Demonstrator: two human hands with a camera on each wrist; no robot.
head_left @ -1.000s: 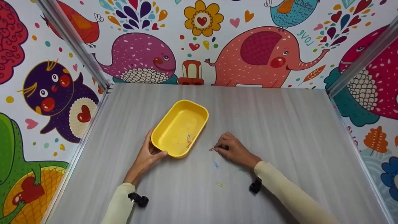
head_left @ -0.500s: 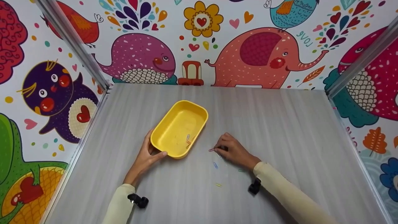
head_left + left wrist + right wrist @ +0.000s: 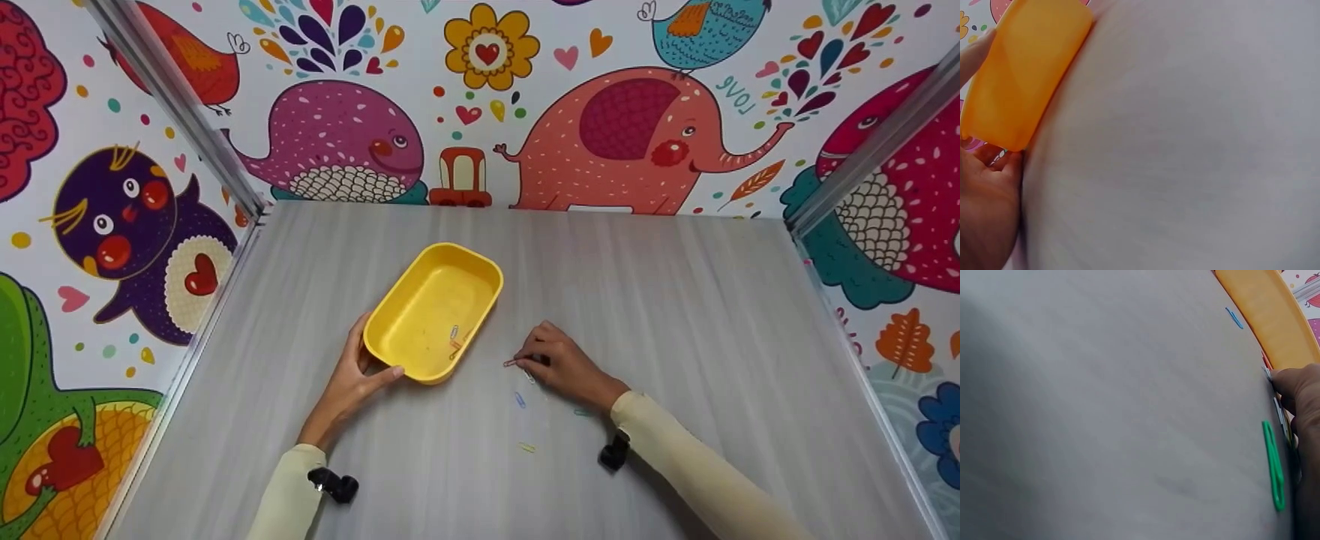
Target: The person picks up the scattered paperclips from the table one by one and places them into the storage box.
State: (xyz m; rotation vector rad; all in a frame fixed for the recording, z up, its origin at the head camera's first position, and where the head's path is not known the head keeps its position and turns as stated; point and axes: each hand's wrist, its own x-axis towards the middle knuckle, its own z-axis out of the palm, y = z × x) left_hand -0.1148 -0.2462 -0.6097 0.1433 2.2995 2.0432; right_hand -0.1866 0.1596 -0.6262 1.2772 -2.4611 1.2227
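Observation:
On the left of the head view my left hand (image 3: 356, 379) holds a yellow plastic tub (image 3: 397, 300) at its near-left corner, thumb on the rim and fingers along the side. A few paper clips (image 3: 454, 343) lie inside the tub. To its right, my right hand (image 3: 566, 364) is low over the table, thumb and fingertips pinching at a red paper clip (image 3: 510, 363) whose end pokes out. A whitish clip (image 3: 529, 376) lies just under that hand. The right wrist view shows the thumb tip beside whitish wire, and a green paper clip (image 3: 1274, 467) nearer the camera.
On the grey wood-grain table (image 3: 660, 300) lie a blue paper clip (image 3: 520, 400), a yellow one (image 3: 527, 448) and a green one by the right wrist. Walls with cartoon animals and metal corner posts (image 3: 862, 142) enclose the table at the back and sides.
Almost nothing differs: both hands, the tub and the loose clips keep their places, with only a slight shift of the head view.

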